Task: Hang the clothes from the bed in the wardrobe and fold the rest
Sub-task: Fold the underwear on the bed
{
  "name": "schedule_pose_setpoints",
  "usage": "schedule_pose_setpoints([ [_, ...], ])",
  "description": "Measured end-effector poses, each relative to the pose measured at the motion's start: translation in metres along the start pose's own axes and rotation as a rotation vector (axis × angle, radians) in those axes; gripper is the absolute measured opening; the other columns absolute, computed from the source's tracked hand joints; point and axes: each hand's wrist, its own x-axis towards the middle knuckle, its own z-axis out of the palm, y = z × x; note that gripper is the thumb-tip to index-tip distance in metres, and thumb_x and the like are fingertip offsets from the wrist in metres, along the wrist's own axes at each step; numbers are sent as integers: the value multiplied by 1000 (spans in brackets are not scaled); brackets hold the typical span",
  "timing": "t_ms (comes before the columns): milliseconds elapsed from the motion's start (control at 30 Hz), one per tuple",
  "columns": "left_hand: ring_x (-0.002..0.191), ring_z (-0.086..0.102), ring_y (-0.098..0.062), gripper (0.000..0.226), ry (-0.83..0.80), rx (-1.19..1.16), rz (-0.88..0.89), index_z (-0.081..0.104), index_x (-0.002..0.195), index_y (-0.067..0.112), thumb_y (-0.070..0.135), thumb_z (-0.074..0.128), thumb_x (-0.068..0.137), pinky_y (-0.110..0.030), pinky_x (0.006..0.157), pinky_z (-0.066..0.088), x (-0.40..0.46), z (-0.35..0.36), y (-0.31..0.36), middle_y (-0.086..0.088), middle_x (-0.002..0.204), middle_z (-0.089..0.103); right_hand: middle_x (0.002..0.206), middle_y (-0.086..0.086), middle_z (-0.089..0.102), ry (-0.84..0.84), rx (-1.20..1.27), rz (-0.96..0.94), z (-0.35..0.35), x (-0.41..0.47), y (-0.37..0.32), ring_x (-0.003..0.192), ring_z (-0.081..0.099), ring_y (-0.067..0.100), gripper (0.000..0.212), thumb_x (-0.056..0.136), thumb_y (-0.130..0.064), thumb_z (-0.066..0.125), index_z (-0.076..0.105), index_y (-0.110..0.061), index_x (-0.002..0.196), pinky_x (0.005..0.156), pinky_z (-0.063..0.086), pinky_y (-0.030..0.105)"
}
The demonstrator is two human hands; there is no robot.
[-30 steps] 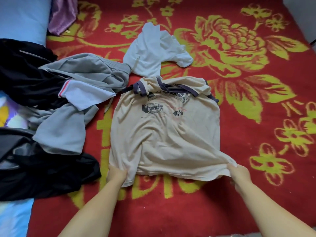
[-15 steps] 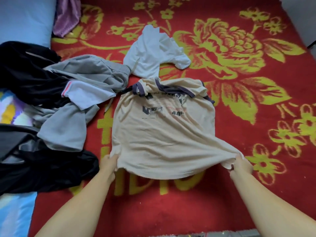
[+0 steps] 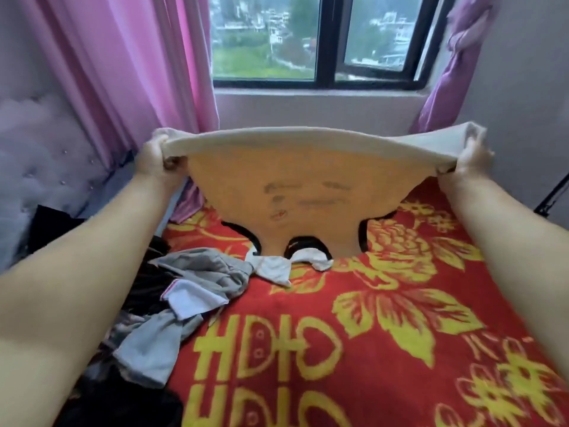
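Observation:
A beige t-shirt [image 3: 295, 192] with a faded print and dark trim hangs in the air above the bed, its hem uppermost. My left hand [image 3: 154, 157] grips the hem's left corner and my right hand [image 3: 472, 160] grips the right corner, both arms stretched forward. The shirt's neck and sleeves dangle just above a white garment [image 3: 274, 268] lying on the red and yellow flowered blanket [image 3: 385, 334]. A grey garment [image 3: 197, 272] with a white patch sprawls to the left, and black clothes [image 3: 123, 405] are piled beside it.
A window [image 3: 311, 41] with a dark frame faces me beyond the bed. Pink curtains [image 3: 138, 72] hang at the left and a purple curtain [image 3: 455, 57] at the right. A padded headboard [image 3: 46, 155] stands at the far left.
Both hands have lifted the beige t-shirt by its hem off the blanket and raised it high. The camera has tilted up, so the window and curtains are in view.

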Motion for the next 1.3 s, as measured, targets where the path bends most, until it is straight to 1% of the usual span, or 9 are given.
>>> schedule_pose_setpoints([
  [67,46,57,-8,24,-68,-107,40,52,71,12,5,47,94,-18,49,50,-22,-2,9,1,52,55,90,0,63,-13,36,-74,-8,3,-18,78,67,17,34,72,-37,60,68,-16,98,67,59,34],
  [333,47,60,-4,21,-34,-50,-44,51,79,17,14,43,98,-17,48,51,-142,-69,-28,6,49,60,82,0,66,-39,72,53,-109,-61,0,76,68,20,9,73,-21,69,68,-19,64,66,56,37],
  [500,55,66,-8,17,41,74,-173,55,110,12,19,47,98,-20,49,53,-209,-170,-91,-2,78,70,50,-10,59,52,-61,227,-231,-118,55,38,55,4,39,85,-12,56,67,-20,48,38,43,17],
  [600,61,66,-11,40,142,234,-284,47,137,10,14,49,97,-20,47,52,-249,-241,-134,-8,101,63,72,-5,58,169,-238,314,-301,-151,91,37,53,1,24,86,-12,57,66,-16,64,36,41,16],
  [733,68,58,-16,29,369,542,-435,56,122,4,8,55,93,-19,42,49,-311,-331,-184,-6,86,61,93,2,63,297,-415,407,-400,-194,150,49,51,5,1,82,-12,64,63,-13,82,35,39,17],
  [867,65,56,-17,27,536,661,-606,58,116,5,1,58,90,-19,38,49,-366,-411,-230,-7,79,59,65,-4,47,385,-609,573,-489,-247,202,42,43,6,15,78,-17,68,54,-15,71,29,24,10],
  [1067,70,55,-19,27,643,683,-811,58,118,-1,5,58,92,-31,52,51,-427,-467,-255,-14,100,63,34,-23,50,267,-669,703,-553,-303,203,33,51,-5,25,97,-22,50,45,-21,72,29,38,12],
  [1200,78,54,-22,36,650,609,-730,49,132,3,4,50,95,-31,53,57,-417,-457,-246,-15,105,58,89,4,69,333,-549,736,-543,-291,207,59,62,11,7,89,-6,59,60,-12,93,39,51,20],
  [1300,72,54,-20,29,603,547,-632,53,123,12,1,47,96,-28,43,55,-388,-436,-244,-13,92,55,94,6,61,270,-466,692,-520,-263,211,65,61,13,25,90,-3,56,59,-14,112,53,52,27],
])
